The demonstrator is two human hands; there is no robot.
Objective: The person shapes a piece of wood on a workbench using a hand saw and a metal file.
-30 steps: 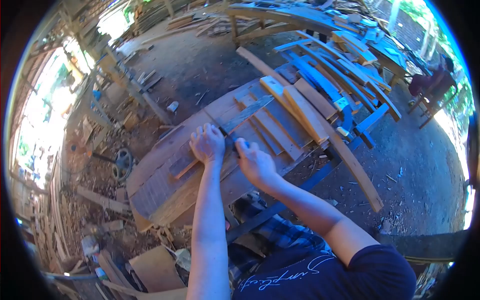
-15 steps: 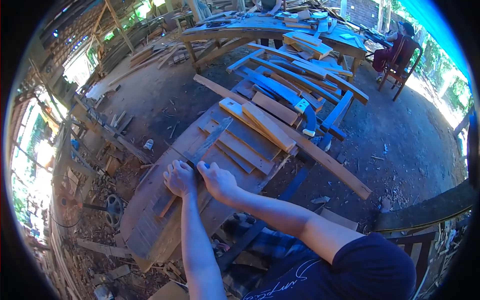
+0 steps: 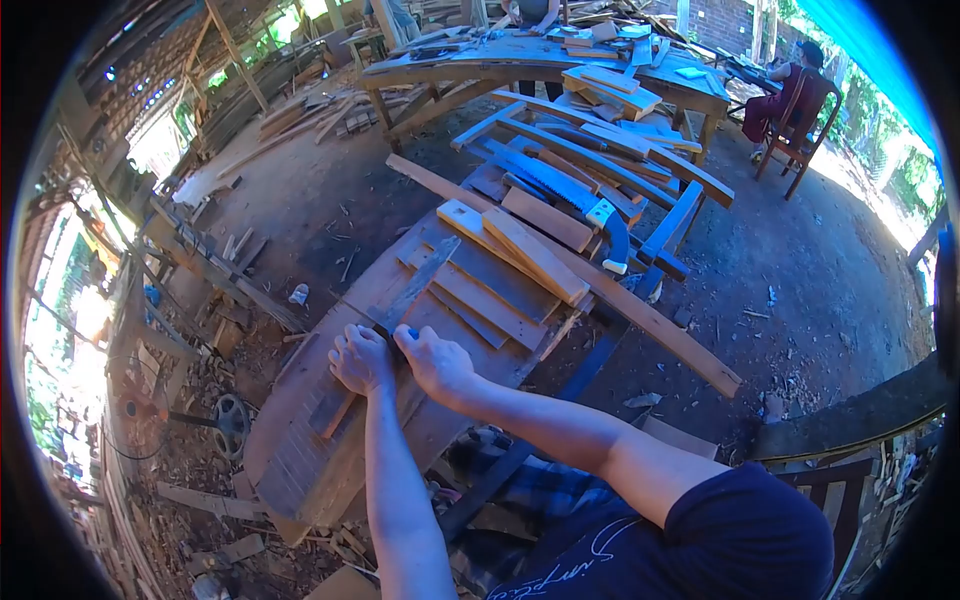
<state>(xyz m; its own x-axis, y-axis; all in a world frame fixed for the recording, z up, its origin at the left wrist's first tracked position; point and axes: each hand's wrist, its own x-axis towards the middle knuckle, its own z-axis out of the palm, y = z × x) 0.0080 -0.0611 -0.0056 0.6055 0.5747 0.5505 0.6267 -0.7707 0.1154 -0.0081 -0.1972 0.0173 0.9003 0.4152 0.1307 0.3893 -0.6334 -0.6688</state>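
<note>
A narrow wooden board [image 3: 418, 283] lies lengthwise on the workbench [image 3: 300, 425], its near end showing below my hands. My left hand [image 3: 362, 358] is bent over this board, fingers curled and pressed on it. Close beside it on the right, my right hand [image 3: 436, 366] is closed round a tool whose grip is mostly hidden; a bit of blue shows at the fingers. A thin dark blade [image 3: 362, 314] sticks out past the fingertips to the upper left, across the board. Its exact kind is not clear.
Loose boards [image 3: 490, 300] lie just beyond my hands. A handsaw [image 3: 560, 185] rests on stacked lumber. Behind stands a large table [image 3: 480, 68] with wood on it and a person [image 3: 535, 12]. Another person [image 3: 790, 95] sits on a chair. Scraps and a wheel [image 3: 231, 425] are at left.
Both hands keep nearly the same place on the board, and the blade has barely shifted. The person behind the far table has come further into view.
</note>
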